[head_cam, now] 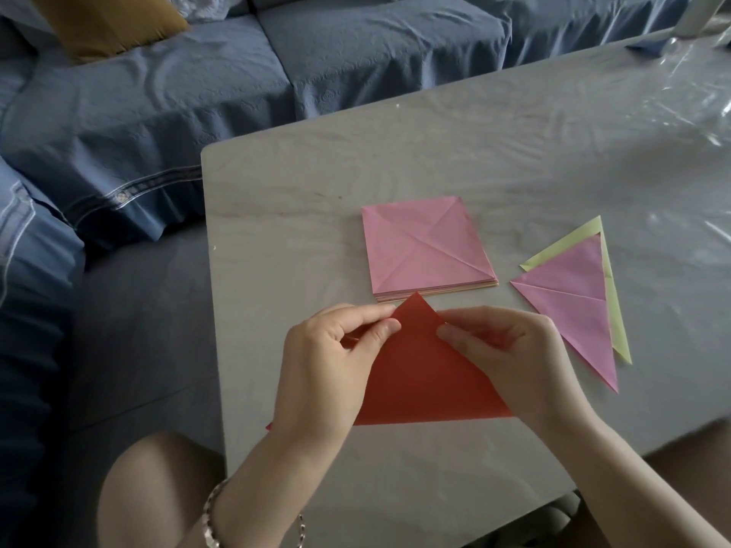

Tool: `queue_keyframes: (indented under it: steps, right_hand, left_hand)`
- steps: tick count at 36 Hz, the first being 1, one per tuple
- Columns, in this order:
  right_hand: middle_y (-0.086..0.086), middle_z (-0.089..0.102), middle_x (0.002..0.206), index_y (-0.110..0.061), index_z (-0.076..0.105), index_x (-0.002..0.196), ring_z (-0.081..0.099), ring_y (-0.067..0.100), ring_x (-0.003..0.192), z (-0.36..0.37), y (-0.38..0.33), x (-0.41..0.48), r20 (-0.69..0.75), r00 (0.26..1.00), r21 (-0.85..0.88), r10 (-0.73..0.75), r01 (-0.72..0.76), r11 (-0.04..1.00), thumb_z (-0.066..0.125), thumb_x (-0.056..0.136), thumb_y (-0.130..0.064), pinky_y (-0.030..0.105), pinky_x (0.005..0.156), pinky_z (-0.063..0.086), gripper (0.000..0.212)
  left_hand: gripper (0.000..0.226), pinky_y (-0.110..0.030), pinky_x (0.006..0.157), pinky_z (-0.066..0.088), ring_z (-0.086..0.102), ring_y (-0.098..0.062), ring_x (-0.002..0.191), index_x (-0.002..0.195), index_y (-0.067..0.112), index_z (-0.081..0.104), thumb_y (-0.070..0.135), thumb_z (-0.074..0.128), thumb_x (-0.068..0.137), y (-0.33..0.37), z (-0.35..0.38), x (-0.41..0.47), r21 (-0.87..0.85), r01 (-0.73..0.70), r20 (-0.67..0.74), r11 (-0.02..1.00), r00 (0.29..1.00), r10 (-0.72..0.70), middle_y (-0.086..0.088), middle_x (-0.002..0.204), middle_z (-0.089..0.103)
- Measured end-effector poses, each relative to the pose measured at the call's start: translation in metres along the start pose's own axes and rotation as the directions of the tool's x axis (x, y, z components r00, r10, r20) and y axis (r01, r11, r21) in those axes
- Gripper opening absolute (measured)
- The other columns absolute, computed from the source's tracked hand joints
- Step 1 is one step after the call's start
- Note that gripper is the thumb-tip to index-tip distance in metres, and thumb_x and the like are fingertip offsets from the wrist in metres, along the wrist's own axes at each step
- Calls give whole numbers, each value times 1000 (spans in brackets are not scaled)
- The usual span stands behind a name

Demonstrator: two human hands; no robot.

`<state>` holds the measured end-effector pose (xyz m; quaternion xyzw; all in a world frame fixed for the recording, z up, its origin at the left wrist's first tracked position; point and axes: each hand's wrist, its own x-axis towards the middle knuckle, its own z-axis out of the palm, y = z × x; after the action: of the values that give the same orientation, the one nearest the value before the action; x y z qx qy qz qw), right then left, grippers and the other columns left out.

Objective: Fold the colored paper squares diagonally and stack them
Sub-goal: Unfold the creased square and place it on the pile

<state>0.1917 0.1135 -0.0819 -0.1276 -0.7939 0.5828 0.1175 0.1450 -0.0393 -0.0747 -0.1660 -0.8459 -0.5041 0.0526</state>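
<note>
A red paper (419, 373) folded into a triangle lies at the table's near middle, its tip pointing away from me. My left hand (328, 373) pinches its left edge near the tip between thumb and fingers. My right hand (510, 357) pinches the right edge near the tip. Just beyond the tip sits a stack of unfolded paper squares (427, 247) with a creased pink sheet on top. To the right lies a folded pink triangle (573, 294) on top of a folded yellow-green triangle (617, 310).
The pale table (356, 172) is covered with clear plastic film (652, 124) that wrinkles at the far right. A blue sofa (158, 112) with a mustard cushion (106, 21) stands behind and left of the table. My knees show below the near edge.
</note>
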Motion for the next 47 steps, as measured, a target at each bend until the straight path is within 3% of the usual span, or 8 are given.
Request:
queue_keyframes:
  steps: [6,15,22,29,34,36,43,47]
  right_hand:
    - [-26,67,68,-35,69,73,62,-9,62,3,-1,-2,14,1000,36,22,-22,999,71,77,-9,3,60,42,27]
    - [-25,66,61,-34,68,71,61,-10,58,5,-4,-3,18,999,119,33,-35,992,68,78,-2,2,58,42,33]
    - [-23,68,67,-33,70,74,63,-9,64,5,-2,-3,17,1000,122,26,-28,992,68,78,-2,3,62,43,32]
    - [-24,68,65,-34,70,73,61,-10,61,5,-3,-2,14,999,106,31,-32,994,69,78,-4,2,60,42,30]
    - [-21,69,71,-33,70,77,61,-7,61,5,-1,0,27,999,65,48,-49,997,69,79,-8,4,60,43,25]
    - [-22,69,71,-35,70,74,62,-7,62,4,-1,0,53,997,55,51,-54,997,69,79,-8,5,61,45,27]
    - [-21,70,74,-38,70,74,65,5,68,4,0,2,59,998,-17,23,-22,1000,69,79,-11,11,65,48,27]
    - [-25,68,74,-39,69,74,64,1,69,4,2,1,62,998,-23,20,-18,1000,69,80,-11,6,65,46,28]
  left_hand:
    - [11,1,69,39,61,8,79,85,16,76,13,74,74,-2,1,-1,63,-49,-22,997,998,50,24,76,62]
    - [17,-5,65,42,61,-2,74,89,14,75,21,67,76,-3,2,0,110,-116,-22,987,993,119,11,74,66]
    - [19,-7,66,44,61,-2,75,93,15,75,21,65,77,-2,2,0,101,-117,-6,988,993,119,10,77,67]
    - [14,-1,66,39,60,9,75,89,17,75,11,71,78,-1,1,2,59,-49,19,997,999,48,21,77,64]
    - [17,0,61,38,60,12,68,78,33,71,16,71,78,0,-2,1,-44,105,58,993,993,-102,29,62,63]
    - [23,-1,61,38,61,12,68,73,38,68,16,71,79,-1,-3,2,-65,143,86,988,987,-138,31,65,64]
    - [20,0,62,38,60,15,68,87,32,70,13,67,82,-1,-2,-1,-66,149,104,987,984,-141,35,66,59]
    - [21,1,66,39,60,16,76,91,30,70,11,66,84,0,-2,-1,-51,125,112,991,987,-119,35,73,59]
